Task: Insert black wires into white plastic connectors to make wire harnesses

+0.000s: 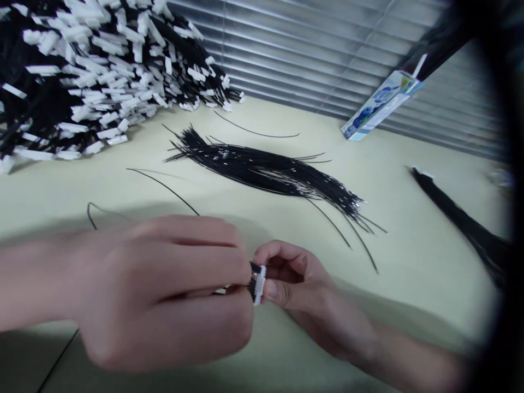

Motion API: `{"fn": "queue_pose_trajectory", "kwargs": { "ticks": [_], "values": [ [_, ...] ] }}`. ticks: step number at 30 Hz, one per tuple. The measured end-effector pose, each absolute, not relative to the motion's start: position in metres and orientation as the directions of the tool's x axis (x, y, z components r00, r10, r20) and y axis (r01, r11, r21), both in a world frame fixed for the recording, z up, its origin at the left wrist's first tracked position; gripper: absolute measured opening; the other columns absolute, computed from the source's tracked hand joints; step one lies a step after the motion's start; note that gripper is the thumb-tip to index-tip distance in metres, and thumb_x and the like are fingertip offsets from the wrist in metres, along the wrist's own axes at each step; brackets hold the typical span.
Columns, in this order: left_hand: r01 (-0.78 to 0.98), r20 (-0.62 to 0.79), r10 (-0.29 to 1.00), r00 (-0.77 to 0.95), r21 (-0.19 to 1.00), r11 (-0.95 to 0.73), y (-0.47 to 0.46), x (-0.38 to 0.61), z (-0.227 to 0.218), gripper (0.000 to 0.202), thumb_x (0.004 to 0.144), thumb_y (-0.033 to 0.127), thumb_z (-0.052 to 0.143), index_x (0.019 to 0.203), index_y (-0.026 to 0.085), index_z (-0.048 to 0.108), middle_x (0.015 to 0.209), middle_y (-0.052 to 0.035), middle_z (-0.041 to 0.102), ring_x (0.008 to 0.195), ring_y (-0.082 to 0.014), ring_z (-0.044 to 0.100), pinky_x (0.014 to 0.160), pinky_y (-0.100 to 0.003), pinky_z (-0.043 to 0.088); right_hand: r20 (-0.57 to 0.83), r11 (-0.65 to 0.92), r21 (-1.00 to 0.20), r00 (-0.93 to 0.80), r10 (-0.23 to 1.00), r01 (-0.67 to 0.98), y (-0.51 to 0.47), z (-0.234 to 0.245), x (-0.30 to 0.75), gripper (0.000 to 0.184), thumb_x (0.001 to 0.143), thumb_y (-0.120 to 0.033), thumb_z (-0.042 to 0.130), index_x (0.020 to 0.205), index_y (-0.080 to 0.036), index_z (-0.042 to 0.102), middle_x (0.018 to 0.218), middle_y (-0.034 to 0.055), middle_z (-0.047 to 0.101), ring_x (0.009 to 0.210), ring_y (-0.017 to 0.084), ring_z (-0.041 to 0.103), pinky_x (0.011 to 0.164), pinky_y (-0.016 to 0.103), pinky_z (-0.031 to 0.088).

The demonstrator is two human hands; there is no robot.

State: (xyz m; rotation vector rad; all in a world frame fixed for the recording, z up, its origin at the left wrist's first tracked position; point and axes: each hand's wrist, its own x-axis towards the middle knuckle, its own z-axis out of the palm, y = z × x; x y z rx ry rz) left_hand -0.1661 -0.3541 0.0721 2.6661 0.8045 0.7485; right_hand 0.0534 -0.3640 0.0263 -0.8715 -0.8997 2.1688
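Observation:
Between my two hands sits a small white connector point(259, 285) with black wires going into its left side. My right hand point(305, 295) pinches the connector with thumb and forefinger. Close against it, my left hand point(164, 289) is closed on the black wires point(251, 275) just behind the connector; its fingers hide most of them. Loose wire ends stick out behind the left hand, one of them a thin wire point(59, 357) running down to the lower left. Past my hands, a bundle of loose black wires point(262, 169) with shiny metal tips lies on the pale table point(393, 218).
A large heap of black wires with white connectors point(102, 82) fills the back left. A drink carton with a straw point(380, 103) stands at the back right, by metal blinds point(295, 43). A black wire harness point(458, 218) lies at the right. Single wires point(257, 131) are scattered about.

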Motion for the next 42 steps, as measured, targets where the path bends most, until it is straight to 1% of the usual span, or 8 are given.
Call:
{"fn": "queue_pose_trajectory", "kwargs": {
  "ticks": [3,9,14,20,25,31,35,42],
  "values": [
    [0.322,0.298,0.444,0.845,0.380,-0.867,-0.346,-0.171,0.072,0.024,0.077,0.030,0.053,0.088,0.046,0.068,0.064,0.0026,0.064,0.064,-0.0209,0.062,0.060,-0.033,0.059,-0.333,-0.574,-0.768,-0.588,0.737,-0.284,-0.364,0.027,0.054,0.020,0.071,-0.015,0.073,0.088,-0.016,0.063,0.076,0.0002,0.064,0.071,0.007,0.059,0.069,0.018,0.047],
    [0.352,0.293,0.484,0.824,0.404,-0.844,-0.349,-0.171,0.072,0.024,0.074,0.027,0.059,0.085,0.046,0.068,0.070,0.0036,0.067,0.069,-0.0204,0.064,0.064,-0.033,0.060,-0.330,-0.578,-0.761,-0.592,0.736,-0.295,-0.364,0.027,0.054,0.019,0.071,-0.013,0.074,0.087,-0.015,0.063,0.077,-0.0003,0.063,0.071,0.007,0.059,0.069,0.018,0.047],
    [0.341,0.376,0.475,0.796,0.369,-0.864,-0.354,-0.164,0.063,0.022,0.080,0.024,0.053,0.079,0.040,0.068,0.062,0.0010,0.063,0.071,-0.0216,0.063,0.064,-0.035,0.059,-0.341,-0.574,-0.773,-0.585,0.736,-0.271,-0.365,0.027,0.053,0.020,0.070,-0.015,0.074,0.086,-0.015,0.063,0.075,0.0003,0.063,0.070,0.007,0.059,0.068,0.019,0.047],
    [0.546,0.456,0.653,0.605,0.360,-0.756,-0.370,-0.153,0.053,0.026,0.086,0.020,0.045,0.080,0.030,0.068,0.068,-0.0017,0.064,0.073,-0.0201,0.061,0.065,-0.032,0.055,-0.366,-0.545,-0.807,-0.531,0.764,-0.228,-0.367,0.024,0.053,0.023,0.066,-0.016,0.077,0.085,-0.016,0.063,0.078,0.0009,0.064,0.073,0.009,0.058,0.069,0.020,0.046],
    [0.409,0.342,0.517,0.785,0.341,-0.846,-0.357,-0.151,0.068,0.034,0.087,0.009,0.037,0.073,0.021,0.066,0.072,-0.0043,0.065,0.067,-0.0162,0.057,0.058,-0.027,0.051,-0.361,-0.521,-0.827,-0.513,0.779,-0.211,-0.368,0.023,0.052,0.024,0.066,-0.019,0.077,0.085,-0.017,0.062,0.079,0.0009,0.063,0.075,0.011,0.056,0.069,0.023,0.044],
    [0.321,0.073,0.465,0.882,0.629,-0.708,-0.313,-0.148,0.105,0.011,0.083,0.020,0.059,0.093,0.022,0.063,0.085,0.0025,0.067,0.076,-0.0098,0.060,0.068,-0.018,0.048,-0.364,-0.537,-0.818,-0.536,0.762,-0.208,-0.367,0.027,0.047,0.022,0.066,-0.018,0.077,0.082,-0.017,0.062,0.075,0.0003,0.061,0.073,0.012,0.056,0.072,0.027,0.043],
    [0.473,0.237,0.595,0.768,0.416,-0.777,-0.267,-0.134,0.093,0.013,0.086,0.024,0.054,0.089,0.021,0.066,0.090,0.0027,0.067,0.080,-0.0107,0.061,0.070,-0.019,0.044,-0.379,-0.537,-0.824,-0.530,0.759,-0.181,-0.366,0.030,0.046,0.020,0.067,-0.019,0.076,0.083,-0.017,0.063,0.070,-0.0012,0.061,0.069,0.010,0.055,0.069,0.024,0.042],
    [0.379,0.298,0.420,0.857,0.187,-0.906,-0.214,-0.079,0.054,0.021,0.087,0.016,0.049,0.097,0.017,0.068,0.094,-0.0050,0.065,0.091,-0.0165,0.059,0.077,-0.026,0.044,-0.362,-0.524,-0.836,-0.555,0.749,-0.161,-0.363,0.031,0.047,0.022,0.066,-0.022,0.076,0.083,-0.018,0.064,0.075,-0.0008,0.061,0.071,0.011,0.056,0.072,0.025,0.042]
  ]
}}
